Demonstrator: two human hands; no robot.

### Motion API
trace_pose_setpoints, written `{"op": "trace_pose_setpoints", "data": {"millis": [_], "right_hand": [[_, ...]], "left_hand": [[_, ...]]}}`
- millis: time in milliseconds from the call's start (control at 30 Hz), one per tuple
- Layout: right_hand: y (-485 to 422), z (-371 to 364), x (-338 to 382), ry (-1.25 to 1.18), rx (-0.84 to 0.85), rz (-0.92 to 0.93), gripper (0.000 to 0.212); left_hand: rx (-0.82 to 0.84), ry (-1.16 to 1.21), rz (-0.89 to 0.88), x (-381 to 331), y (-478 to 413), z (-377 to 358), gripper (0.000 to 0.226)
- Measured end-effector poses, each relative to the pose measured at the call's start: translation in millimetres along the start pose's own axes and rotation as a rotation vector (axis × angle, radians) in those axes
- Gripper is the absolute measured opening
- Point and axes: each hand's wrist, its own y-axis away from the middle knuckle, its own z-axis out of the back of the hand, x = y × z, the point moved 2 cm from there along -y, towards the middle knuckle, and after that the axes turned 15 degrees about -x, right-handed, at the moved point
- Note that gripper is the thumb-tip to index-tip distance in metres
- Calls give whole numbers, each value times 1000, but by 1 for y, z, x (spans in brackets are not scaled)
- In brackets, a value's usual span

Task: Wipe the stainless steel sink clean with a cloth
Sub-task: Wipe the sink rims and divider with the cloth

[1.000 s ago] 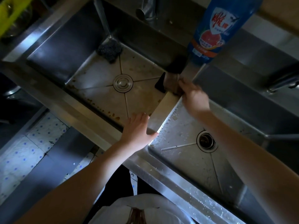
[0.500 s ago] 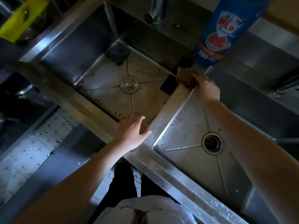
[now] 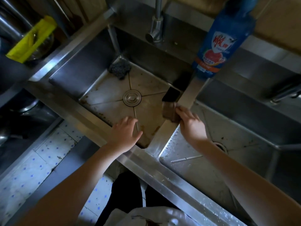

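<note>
A double stainless steel sink fills the view; the metal divider (image 3: 187, 97) runs between the stained left basin (image 3: 110, 88) and the wet right basin (image 3: 244, 132). My right hand (image 3: 191, 123) holds a brown cloth (image 3: 169, 110) on the divider, hanging over its left-basin side. My left hand (image 3: 125, 134) rests flat with spread fingers on the front rim, over the near corner of the left basin, holding nothing.
A blue detergent bottle (image 3: 223, 39) stands at the far end of the divider. A dark scouring pad (image 3: 119, 69) lies in the left basin's far corner, a tap (image 3: 156, 28) above it. A yellow item (image 3: 32, 39) sits at far left. A second tap (image 3: 283, 93) is at right.
My right hand has pulled the brown cloth along the divider toward me, away from the detergent bottle. My left hand has shifted a little left on the front rim.
</note>
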Motion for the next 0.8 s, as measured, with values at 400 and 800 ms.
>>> {"op": "trace_pose_setpoints", "data": {"millis": [400,800], "right_hand": [[-70,1,-30,50,-72,-317,54],[-27,-6,24,253,-35,-353,57]], "left_hand": [[68,35,-113,26,-50,3,51],[69,124,-274,71,-158,22,43]]}}
